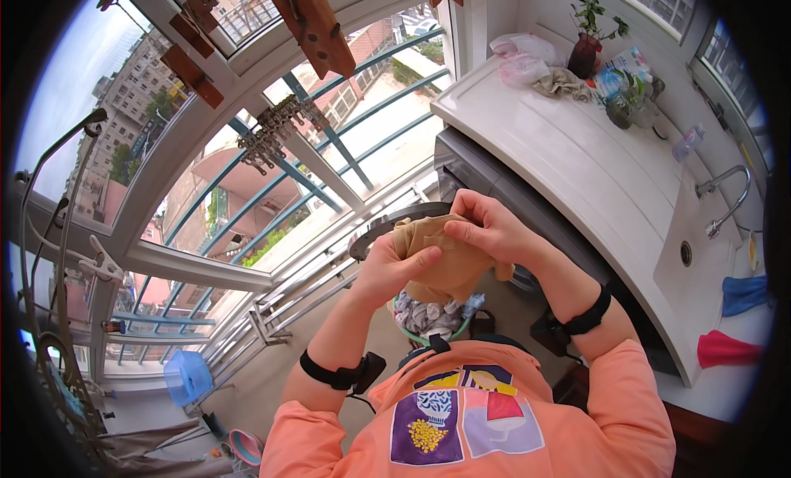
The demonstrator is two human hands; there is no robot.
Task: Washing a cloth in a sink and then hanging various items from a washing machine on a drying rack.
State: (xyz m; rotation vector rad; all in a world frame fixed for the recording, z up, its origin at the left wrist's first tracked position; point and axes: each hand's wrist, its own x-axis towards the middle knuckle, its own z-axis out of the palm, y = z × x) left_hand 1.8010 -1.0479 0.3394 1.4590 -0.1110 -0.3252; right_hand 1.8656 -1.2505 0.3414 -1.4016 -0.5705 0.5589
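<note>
My left hand (pixel 395 265) and my right hand (pixel 497 231) both grip a tan cloth garment (pixel 451 265), held up in front of my body. The left thumb presses on its near side, while the right thumb and fingers pinch its upper edge. Folds hang down between and below the hands. Partly behind the garment is a dark grey round rim (pixel 377 227); what it belongs to is not clear. Beneath the cloth, a green-rimmed basket (pixel 426 341) on the floor holds crumpled laundry (pixel 426 317).
A dark grey washing machine (pixel 482 169) stands under the white counter (pixel 550 138), which has a sink (pixel 698 231) and faucet (pixel 729 187). Metal rails (pixel 290 311) run below the windows. Wooden clothespins (pixel 315 33) and metal clips (pixel 272 132) hang overhead. A blue plastic bin (pixel 187 377) is at left.
</note>
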